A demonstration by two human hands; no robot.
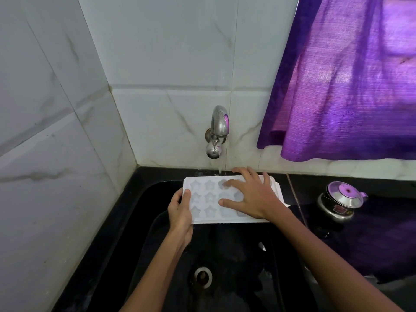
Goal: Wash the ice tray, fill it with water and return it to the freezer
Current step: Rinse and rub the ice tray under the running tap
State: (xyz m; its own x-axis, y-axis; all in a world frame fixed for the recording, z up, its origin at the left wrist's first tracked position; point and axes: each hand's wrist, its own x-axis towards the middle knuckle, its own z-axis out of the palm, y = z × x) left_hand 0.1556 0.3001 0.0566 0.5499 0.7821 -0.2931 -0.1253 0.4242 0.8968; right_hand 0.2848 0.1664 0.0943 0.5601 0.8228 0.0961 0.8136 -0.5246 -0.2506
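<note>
Nearest to us, at the bottom of the black sink [144, 233], we see the round metal drain [203, 277], with both forearms reaching over the basin above it. Our left hand [180, 212] grips the left end of the white ice tray [203, 204], thumb on top of the rim and fingers curled underneath. Our right hand [252, 194] lies flat across the tray's right half, fingers spread and straight, pressing on the star-shaped moulds. We hold the tray roughly level over the back part of the sink, right under the tap. A thin stream of water [220, 165] falls from the steel tap [218, 129] onto the tray's far edge, close to our right fingertips. To the right, on the dark counter, stands a small steel pot with a lid [341, 201]. Beyond it a purple curtain [342, 82] hangs against the white tiled wall [168, 52].
</note>
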